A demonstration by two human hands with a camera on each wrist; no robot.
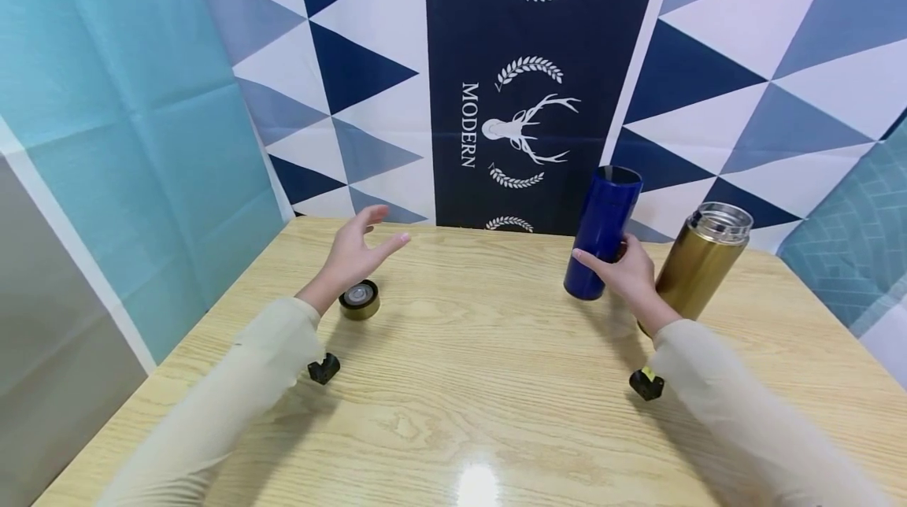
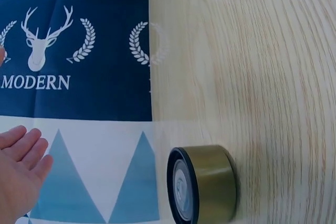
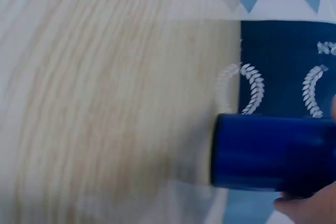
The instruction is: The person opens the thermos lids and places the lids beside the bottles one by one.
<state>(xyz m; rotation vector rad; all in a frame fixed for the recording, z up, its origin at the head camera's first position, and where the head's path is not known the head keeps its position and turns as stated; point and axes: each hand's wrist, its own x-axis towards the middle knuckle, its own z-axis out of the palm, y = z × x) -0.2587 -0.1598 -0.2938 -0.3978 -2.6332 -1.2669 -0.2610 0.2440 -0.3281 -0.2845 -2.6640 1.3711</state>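
My right hand [image 1: 631, 271] grips a blue cylindrical bottle [image 1: 602, 227], thumb across its near side; its top looks dark and it leans slightly in the head view. Whether its base touches the table I cannot tell. Just right of that hand is a gold thermos [image 1: 697, 275] with a bare silver neck, its lower part partly hidden by the wrist. My left hand [image 1: 357, 251] hovers with fingers spread and holds nothing. Below it on the table lies a gold lid [image 1: 360, 301] with a black rim, also seen as the lid [image 2: 212, 184] in the left wrist view.
The wooden table [image 1: 453, 381] runs back to a wall cloth [image 1: 354, 98] of blue and white triangles with a dark deer-print panel. A light blue cloth [image 1: 142, 98] hangs on the left side. Small black pieces sit under both wrists.
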